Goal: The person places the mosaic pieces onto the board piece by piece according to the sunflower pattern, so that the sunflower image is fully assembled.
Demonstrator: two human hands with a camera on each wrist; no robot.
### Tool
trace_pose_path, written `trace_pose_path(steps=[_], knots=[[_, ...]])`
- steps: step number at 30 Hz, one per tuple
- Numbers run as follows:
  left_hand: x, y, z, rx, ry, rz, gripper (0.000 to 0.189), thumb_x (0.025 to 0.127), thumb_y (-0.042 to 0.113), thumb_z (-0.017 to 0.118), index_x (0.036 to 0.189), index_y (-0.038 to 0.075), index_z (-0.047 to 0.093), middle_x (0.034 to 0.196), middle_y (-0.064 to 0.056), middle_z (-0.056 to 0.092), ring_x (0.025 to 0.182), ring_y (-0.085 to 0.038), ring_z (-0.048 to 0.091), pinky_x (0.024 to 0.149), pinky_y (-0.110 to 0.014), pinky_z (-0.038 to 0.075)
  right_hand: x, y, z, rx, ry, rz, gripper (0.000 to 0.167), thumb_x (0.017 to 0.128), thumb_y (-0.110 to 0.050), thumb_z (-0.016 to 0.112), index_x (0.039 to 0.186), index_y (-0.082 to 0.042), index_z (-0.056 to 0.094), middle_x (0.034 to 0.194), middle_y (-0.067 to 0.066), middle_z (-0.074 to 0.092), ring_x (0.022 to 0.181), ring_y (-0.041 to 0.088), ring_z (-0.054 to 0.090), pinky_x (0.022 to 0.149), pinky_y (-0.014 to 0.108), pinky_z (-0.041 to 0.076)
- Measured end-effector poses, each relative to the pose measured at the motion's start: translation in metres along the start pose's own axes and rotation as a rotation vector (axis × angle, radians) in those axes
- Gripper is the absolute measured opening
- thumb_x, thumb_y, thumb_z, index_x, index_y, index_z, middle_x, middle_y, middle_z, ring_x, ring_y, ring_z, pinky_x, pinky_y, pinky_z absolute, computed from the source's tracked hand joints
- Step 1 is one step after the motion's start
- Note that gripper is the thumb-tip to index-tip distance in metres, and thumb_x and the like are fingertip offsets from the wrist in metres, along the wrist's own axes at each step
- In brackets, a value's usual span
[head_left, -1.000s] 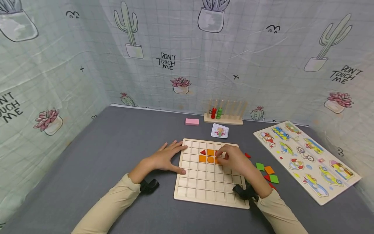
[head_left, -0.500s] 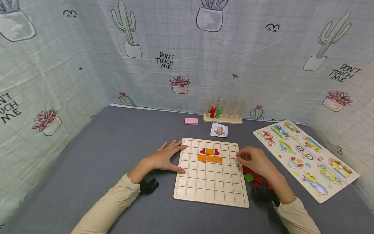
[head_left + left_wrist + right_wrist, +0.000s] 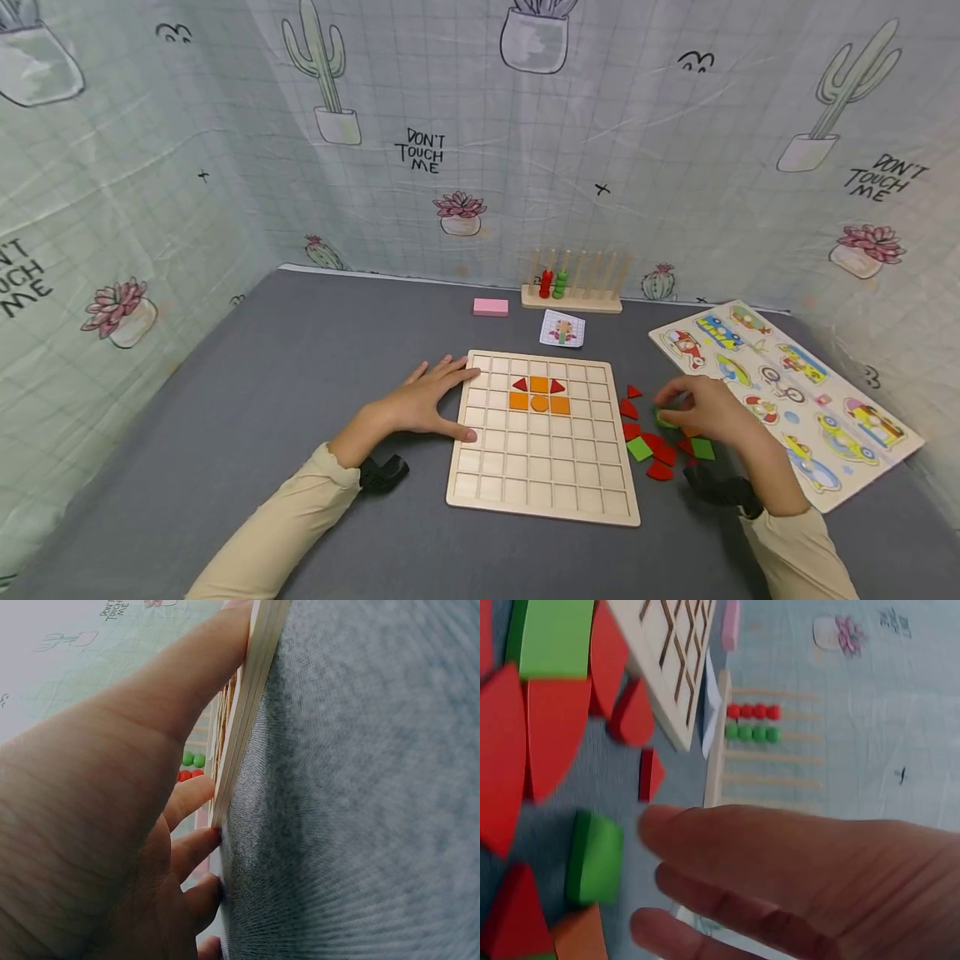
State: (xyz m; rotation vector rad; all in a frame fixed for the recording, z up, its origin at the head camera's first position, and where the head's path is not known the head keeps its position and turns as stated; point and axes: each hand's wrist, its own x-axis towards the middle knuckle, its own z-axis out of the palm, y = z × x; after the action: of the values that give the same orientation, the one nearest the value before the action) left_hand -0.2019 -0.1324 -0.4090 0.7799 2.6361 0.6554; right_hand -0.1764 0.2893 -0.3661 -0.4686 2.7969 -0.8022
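My left hand [image 3: 426,404] rests spread at the left edge of a wooden grid board [image 3: 543,479], thumb and fingers touching its rim. Set into the board's upper cells are orange square tiles [image 3: 538,384], an orange round tile [image 3: 540,403] and two red triangles [image 3: 557,387]. Over the loose pieces right of the board hovers my right hand [image 3: 708,408], fingers bent and thumb apart from them. A green block [image 3: 600,859] lies just short of its fingertips in the right wrist view, with a gap between. Nothing shows in its grasp.
Loose red pieces [image 3: 660,471] and a green square [image 3: 639,448] lie beside the board. A picture puzzle board [image 3: 795,400] stands farther right. Behind are a pattern card [image 3: 562,329], a pink block [image 3: 491,307] and a peg rack [image 3: 572,300] with red and green beads.
My right hand has left the grid board and moved right to the loose pieces, uncovering the red triangle and orange square on the right of the pattern. My left hand stays put.
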Motion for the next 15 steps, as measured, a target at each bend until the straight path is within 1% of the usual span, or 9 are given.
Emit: trace_pose_path(steps=[4,8,12,15], knots=[[0.000,0.001,-0.001,0.002,0.002,-0.007,0.100,0.075,0.059,0.076,0.155,0.021,0.029,0.164,-0.004,0.013,0.151,-0.028,0.004,0.118,-0.056,-0.001,-0.002,0.010,-0.005,-0.020,-0.031,0.017,0.021,0.082,-0.007,0.074,0.098,0.005,0.068,0.092,0.015,0.068,0.065,0.017,0.055,0.056,0.030,0.046],[0.000,0.001,0.000,0.000,0.000,-0.011,0.101,0.075,0.059,0.076,0.155,0.021,0.028,0.164,-0.004,0.013,0.151,-0.028,0.004,0.118,-0.056,-0.001,-0.004,0.017,-0.007,-0.040,-0.030,0.029,0.021,0.080,-0.006,0.075,0.097,0.005,0.068,0.093,0.018,0.067,0.074,0.020,0.060,0.062,0.034,0.048],[-0.001,0.001,0.000,-0.001,0.001,-0.010,0.101,0.075,0.059,0.076,0.155,0.020,0.029,0.164,-0.005,0.014,0.151,-0.029,0.005,0.118,-0.056,0.000,-0.005,0.020,-0.007,-0.040,-0.023,0.042,0.021,0.078,-0.006,0.077,0.094,0.004,0.068,0.090,0.015,0.067,0.075,0.019,0.057,0.063,0.035,0.047],[-0.001,0.001,0.000,-0.005,0.004,-0.009,0.101,0.075,0.058,0.077,0.155,0.020,0.029,0.163,-0.006,0.015,0.151,-0.030,0.005,0.118,-0.057,0.000,-0.006,0.022,-0.007,-0.041,-0.025,0.047,0.022,0.077,-0.007,0.078,0.093,0.004,0.068,0.088,0.013,0.067,0.076,0.020,0.057,0.063,0.035,0.047]])
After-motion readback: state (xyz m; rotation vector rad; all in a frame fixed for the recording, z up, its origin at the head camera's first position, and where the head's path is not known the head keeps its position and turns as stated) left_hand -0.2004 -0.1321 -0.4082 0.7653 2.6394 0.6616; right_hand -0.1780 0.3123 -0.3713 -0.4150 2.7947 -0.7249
